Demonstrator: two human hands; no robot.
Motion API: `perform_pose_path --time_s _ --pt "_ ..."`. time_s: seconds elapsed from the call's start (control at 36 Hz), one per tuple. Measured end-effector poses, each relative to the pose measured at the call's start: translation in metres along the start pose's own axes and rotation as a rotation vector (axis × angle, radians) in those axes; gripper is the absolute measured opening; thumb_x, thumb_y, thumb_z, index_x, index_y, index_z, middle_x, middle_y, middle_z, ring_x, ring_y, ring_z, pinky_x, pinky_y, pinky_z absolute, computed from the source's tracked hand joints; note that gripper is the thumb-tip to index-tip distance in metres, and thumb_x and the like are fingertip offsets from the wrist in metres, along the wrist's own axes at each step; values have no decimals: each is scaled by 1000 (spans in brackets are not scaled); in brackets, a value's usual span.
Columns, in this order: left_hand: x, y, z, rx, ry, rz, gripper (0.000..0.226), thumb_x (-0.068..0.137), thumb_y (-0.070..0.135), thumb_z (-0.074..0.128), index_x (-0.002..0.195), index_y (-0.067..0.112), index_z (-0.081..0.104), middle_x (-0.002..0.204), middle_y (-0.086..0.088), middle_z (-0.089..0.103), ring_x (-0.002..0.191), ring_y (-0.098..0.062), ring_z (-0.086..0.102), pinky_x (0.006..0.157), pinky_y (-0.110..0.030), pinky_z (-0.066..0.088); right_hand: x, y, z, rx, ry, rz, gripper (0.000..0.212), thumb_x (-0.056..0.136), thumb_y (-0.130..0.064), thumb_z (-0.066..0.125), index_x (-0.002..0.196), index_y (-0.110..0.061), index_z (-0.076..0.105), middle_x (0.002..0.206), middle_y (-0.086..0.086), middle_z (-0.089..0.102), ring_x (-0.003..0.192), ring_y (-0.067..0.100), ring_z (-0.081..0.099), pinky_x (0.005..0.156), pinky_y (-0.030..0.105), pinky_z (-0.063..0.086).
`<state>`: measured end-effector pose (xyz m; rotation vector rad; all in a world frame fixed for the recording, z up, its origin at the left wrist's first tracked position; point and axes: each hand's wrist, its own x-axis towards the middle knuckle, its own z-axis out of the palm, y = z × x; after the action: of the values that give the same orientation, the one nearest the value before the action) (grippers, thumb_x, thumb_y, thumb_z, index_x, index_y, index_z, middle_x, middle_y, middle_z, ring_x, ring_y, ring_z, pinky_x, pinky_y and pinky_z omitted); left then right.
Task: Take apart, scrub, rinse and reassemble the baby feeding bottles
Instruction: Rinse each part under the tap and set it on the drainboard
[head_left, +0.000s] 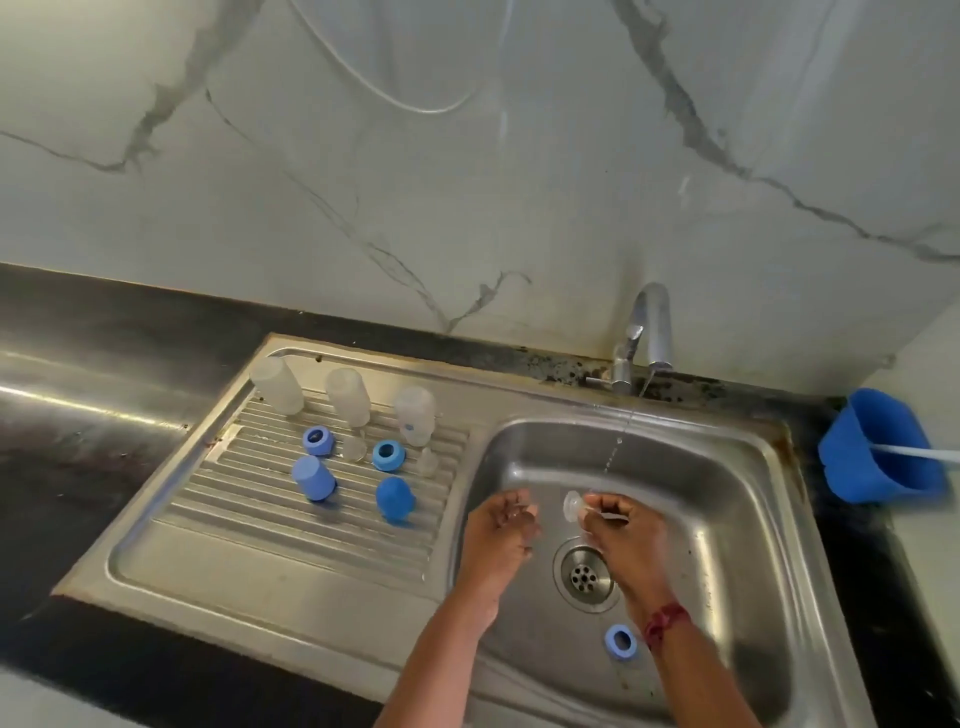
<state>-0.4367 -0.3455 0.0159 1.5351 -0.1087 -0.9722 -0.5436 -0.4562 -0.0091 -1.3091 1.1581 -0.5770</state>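
The right hand (621, 525) pinches a clear teat (573, 506) at its fingertips and holds it over the basin, under the thin water stream (613, 457) that falls from the tap (652, 327). The left hand (501, 525) is just beside it, with fingers loosely bent, and I see nothing inside them.

The first risk is the grip. The teat is wet, soft and small, and it is held only at one edge, so it may slip out. The open drain (584, 574) is right below the hands; the teat looks too wide to pass through, but it would touch an unclean place and need a second rinse. The stream is also weak, so soap may remain inside the teat if the rinse is short.

A blue ring (621, 642) lies on the floor of the sink (727, 467), near the right wrist. It can be forgotten, or pushed about by the forearm.

On the draining board (260, 519) three clear bottles (349, 395) stand upside down, with two blue rings (318, 440), two blue caps (313, 478) and two more teats (355, 447) in front of them. The ribs give an uneven footing, so a careless reach with the left arm could knock a bottle onto the dark desk (78, 467).
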Motion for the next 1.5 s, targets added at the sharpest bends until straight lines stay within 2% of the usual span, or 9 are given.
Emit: perform_pose_path --time_s 0.08,0.22,0.39,0.58,0.67,0.78,0.92,1.14,1.5 --pt "-3 10 -16 -50 25 42 19 91 5 63 102 19 69 88 0 72 81 -14 65 69 -29 50 -6 -9 20 -57 -2 -72 19 83 -7 75 86 -25 74 89 4 75 80 22 72 62 25 58" --pt "0 43 -52 -177 95 161 15 92 3 64 99 16 68 82 -7 70 68 -17 62 60 -26 50 -19 -42 62 -110 -45 -213 27 82 -9 76 94 -33 71 88 -7 74 80 16 71 77 40 60" --pt "10 86 -123 -275 253 273 14 92 3 64 93 17 69 81 -9 70 67 -17 62 52 -20 48 -38 -86 128 -123 -71 -379 24 77 -8 82 95 -20 71 84 -6 72 72 -3 65 69 11 52" --pt "20 111 -216 -352 397 263 12 87 3 70 94 13 70 88 -12 71 72 -20 65 56 -23 52 -49 -113 217 -228 -183 -456 13 82 -7 78 94 -11 76 75 -15 68 67 -9 65 66 4 48" --pt "29 111 -252 -390 417 229 14 88 3 68 90 17 68 83 -6 71 64 -13 64 62 -26 48 -50 -112 255 -297 -216 -484 15 84 -8 76 99 -8 76 85 -7 71 71 -8 65 70 4 48" --pt "46 110 -292 -414 449 189 13 90 6 67 94 18 68 89 -6 71 76 -17 64 66 -29 50 -44 -105 297 -423 -230 -532 18 87 -7 72 104 -8 76 99 -1 73 76 -4 62 72 0 43" --pt "65 112 -324 -446 504 182 12 94 7 64 103 12 68 94 -9 71 83 -21 64 68 -31 50 -39 -98 338 -558 -253 -568 17 87 -6 68 101 -9 77 100 4 73 88 13 66 80 17 48" --pt "97 112 -349 -480 532 136 18 94 5 63 110 8 68 94 -9 71 86 -22 64 70 -32 50 -23 -97 391 -765 -372 -624 20 91 -10 63 106 -8 75 103 9 72 93 19 65 90 30 53" --pt "122 96 -362 -546 579 75 17 91 -4 61 94 12 65 80 -8 65 67 -15 58 56 -26 44 2 -81 434 -991 -445 -613 24 96 -25 61 116 -17 71 114 5 70 103 19 66 100 28 48"
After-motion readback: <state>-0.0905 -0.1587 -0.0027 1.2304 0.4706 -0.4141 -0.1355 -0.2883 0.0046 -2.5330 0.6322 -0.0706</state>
